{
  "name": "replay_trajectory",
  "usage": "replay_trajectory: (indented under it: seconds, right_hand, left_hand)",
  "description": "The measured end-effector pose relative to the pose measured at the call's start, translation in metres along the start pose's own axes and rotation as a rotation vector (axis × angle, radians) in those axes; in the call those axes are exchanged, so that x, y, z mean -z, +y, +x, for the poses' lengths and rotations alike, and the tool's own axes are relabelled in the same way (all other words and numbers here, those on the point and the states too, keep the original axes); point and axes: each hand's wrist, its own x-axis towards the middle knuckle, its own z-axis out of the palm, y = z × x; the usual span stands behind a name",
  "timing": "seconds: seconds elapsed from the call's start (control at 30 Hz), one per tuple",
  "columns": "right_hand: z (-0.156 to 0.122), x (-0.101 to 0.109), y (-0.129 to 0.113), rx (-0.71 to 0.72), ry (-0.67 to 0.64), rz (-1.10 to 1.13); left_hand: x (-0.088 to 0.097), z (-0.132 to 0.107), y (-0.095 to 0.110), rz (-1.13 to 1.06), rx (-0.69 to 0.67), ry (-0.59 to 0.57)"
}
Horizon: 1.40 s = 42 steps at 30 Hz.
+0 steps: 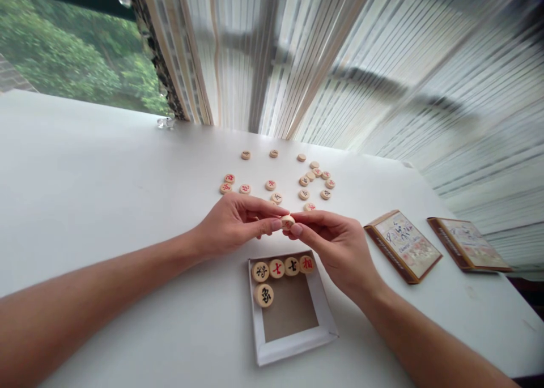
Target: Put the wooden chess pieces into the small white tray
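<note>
I see my left hand (pixel 236 221) and right hand (pixel 335 241) meet above the tray (pixel 293 348), each grip pinched narrow on one piece (pixel 288 222); loose pieces (pixel 304 194) lie beyond on the desk (pixel 106 178).

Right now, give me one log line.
left hand, right hand: pinching one game piece | tray: five pieces | table: loose pieces
</note>
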Motion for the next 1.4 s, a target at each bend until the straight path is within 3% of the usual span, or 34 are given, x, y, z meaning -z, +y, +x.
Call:
replay_trajectory:
  seconds: [0.93,1.4]
  right_hand:
    - [-0.0005,-0.0014,-0.0056,-0.04,-0.037,0.021]
    - [-0.0045,-0.0009,-0.006,0.034,-0.03,-0.075]
  left_hand:
    - [0.0007,-0.0014,0.0014,-0.11,0.078,-0.075]
    - [-0.0038,-0.0087,0.0005,0.02,-0.075,-0.067]
